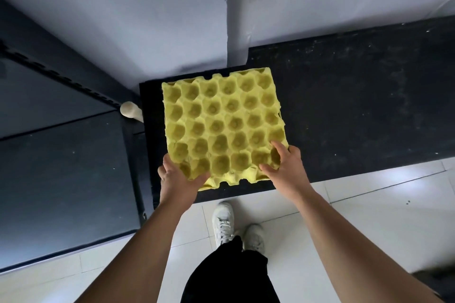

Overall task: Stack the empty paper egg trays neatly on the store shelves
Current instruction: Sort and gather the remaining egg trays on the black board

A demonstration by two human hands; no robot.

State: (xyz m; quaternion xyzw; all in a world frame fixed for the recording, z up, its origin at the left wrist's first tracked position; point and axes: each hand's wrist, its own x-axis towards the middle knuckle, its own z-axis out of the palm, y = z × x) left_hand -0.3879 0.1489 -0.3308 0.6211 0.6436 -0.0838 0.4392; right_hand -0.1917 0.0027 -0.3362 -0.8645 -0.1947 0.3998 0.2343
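Head view: a yellow egg tray [224, 125] is held at the centre of the frame, cups upward, over a dark shelf [344, 106]. Its near corners are pinched in the grip of the left hand [179, 177] and the right hand [285, 167], thumbs on top. The moulded paper is judged light, fairly stiff and easily crushed, so the rim is best held. The fingers underneath are hidden, and whether the tray rests on the shelf cannot be told.
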